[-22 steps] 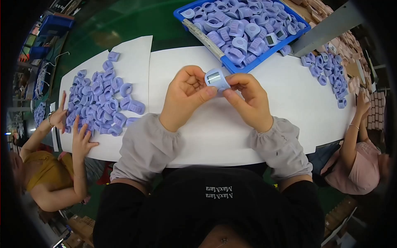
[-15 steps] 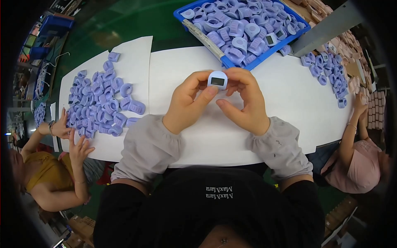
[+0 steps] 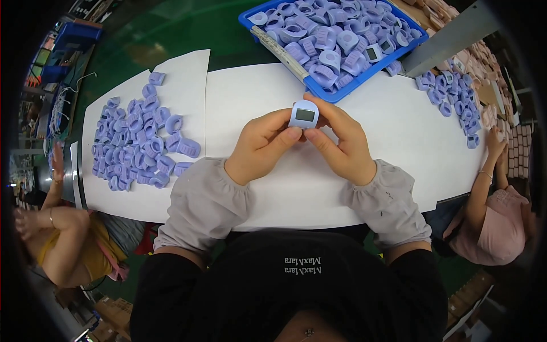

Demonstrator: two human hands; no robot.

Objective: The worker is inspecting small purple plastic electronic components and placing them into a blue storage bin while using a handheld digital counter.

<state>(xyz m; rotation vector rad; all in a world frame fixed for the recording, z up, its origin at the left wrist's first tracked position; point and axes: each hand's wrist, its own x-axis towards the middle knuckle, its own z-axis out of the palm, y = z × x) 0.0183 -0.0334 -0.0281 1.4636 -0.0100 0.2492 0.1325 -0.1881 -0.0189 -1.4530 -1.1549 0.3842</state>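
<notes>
hands meet at frame centre over the white table. left hand and right hand both pinch one small lilac counter, fingers closed on its sides and thumbs under it, so its dark little screen faces up toward the camera, likely held that way for a look at the face. counter sits lifted just above the table, just below the blue bin, not touching it.

bin at upper centre is full of the same lilac parts, some with screens. long pale strip lies along the bin's left rim. pile of lilac bands spreads on a white sheet at left of frame, well apart from the hands. smaller scatter of lilac parts at upper right, beside a grey bar.

other people work at both edges: one arm at left, one arm at right, both clear of the centre. nothing lies between hands and bin.
</notes>
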